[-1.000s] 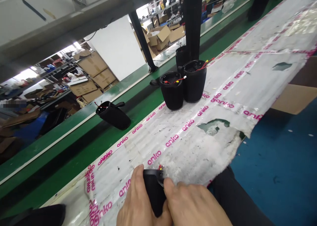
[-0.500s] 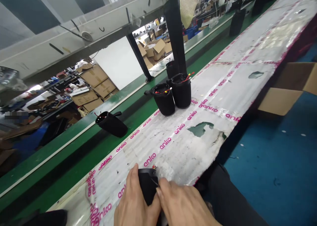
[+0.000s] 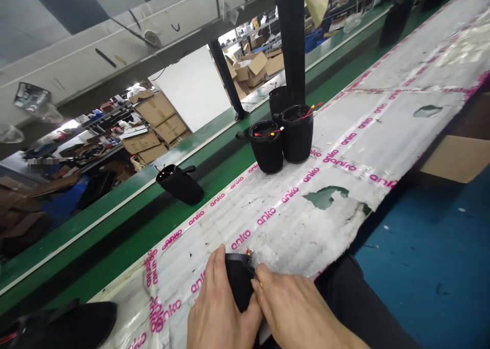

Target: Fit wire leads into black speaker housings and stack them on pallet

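Observation:
My left hand (image 3: 220,303) is wrapped round a black tapered cylindrical housing (image 3: 238,282) with a fabric-like surface, tilted over the covered bench. Small red and yellow wire ends (image 3: 248,252) show at its rim. Against the right side of the housing, my right hand (image 3: 293,300) is closed with its fingertips pinched near the rim. A thin dark tip and a bit of yellow show at those fingers, but what they belong to is hidden. Farther up the bench stand two similar housings, a nearer one (image 3: 267,147) and another (image 3: 297,134), with red and yellow wires at their open tops.
A tilted housing (image 3: 179,184) lies on the green conveyor belt (image 3: 149,219); another dark one (image 3: 76,323) is at lower left. White sheeting with pink "anko" tape (image 3: 275,226) covers the bench and is torn in places. A black post (image 3: 293,48) rises behind; a cardboard box (image 3: 455,157) stands at right.
The view has shifted, so the bench and the standing housings appear farther right. Both hands stay on the same housing, and yellow now shows by the right fingertips.

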`<state>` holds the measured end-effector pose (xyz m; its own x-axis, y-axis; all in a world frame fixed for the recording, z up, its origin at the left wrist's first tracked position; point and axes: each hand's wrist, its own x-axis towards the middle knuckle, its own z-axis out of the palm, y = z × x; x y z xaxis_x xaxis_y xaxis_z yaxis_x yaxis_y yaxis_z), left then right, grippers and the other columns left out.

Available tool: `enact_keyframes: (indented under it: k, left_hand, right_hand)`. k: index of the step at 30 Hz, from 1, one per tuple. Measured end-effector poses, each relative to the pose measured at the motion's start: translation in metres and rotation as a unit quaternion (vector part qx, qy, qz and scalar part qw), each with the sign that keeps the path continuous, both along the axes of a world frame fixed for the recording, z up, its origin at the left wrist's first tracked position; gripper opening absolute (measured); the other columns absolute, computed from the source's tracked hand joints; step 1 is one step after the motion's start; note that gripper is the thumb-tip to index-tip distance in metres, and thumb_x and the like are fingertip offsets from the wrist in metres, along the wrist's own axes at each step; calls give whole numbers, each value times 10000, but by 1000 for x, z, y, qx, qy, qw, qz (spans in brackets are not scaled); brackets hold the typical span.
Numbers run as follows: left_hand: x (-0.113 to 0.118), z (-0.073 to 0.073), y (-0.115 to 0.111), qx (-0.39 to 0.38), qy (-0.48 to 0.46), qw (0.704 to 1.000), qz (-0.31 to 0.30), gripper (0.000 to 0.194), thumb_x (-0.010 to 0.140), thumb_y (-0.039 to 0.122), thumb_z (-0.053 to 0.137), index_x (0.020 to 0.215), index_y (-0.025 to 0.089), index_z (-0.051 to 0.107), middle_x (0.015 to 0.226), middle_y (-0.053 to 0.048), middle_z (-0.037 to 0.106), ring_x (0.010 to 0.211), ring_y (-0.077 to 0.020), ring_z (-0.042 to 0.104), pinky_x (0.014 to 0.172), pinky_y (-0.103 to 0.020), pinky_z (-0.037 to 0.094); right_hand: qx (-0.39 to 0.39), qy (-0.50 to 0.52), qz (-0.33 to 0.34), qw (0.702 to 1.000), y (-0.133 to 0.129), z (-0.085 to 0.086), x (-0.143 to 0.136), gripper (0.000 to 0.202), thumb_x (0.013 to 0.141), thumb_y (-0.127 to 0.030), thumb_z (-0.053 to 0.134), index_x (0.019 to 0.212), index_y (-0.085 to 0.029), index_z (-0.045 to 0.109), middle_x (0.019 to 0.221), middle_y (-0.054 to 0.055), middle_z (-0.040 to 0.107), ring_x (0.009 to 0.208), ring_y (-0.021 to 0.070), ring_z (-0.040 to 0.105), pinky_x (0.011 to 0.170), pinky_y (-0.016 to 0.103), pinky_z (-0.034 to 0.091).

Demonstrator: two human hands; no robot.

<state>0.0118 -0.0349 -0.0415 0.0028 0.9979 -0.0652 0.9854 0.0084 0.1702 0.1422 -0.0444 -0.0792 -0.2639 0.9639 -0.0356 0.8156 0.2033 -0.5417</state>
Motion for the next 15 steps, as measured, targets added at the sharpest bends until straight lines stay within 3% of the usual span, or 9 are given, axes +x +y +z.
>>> enact_keyframes:
  k: [9, 15]
  left_hand:
    - [3, 1, -1, 3, 0, 1000, -7, 685, 890, 369, 535, 1488, 142, 291, 1529, -148, 441, 1327, -319, 530, 990, -428, 520]
    - [10, 1, -3, 4, 49, 999, -16, 684, 904, 355, 524, 1499, 121, 279, 1559, -185, 387, 1325, -351, 523, 897, -421, 554]
  right_hand:
    - [2, 7, 8, 1000, -1, 0, 4, 196, 942, -79, 435, 986, -176, 599, 689, 22, 702, 603, 265, 702, 486, 353, 362]
    - [-31, -23, 17, 999, 0, 8, 8, 208, 889, -35, 493, 1007, -144, 625, 719, 35, 718, 641, 266, 717, 499, 341, 408]
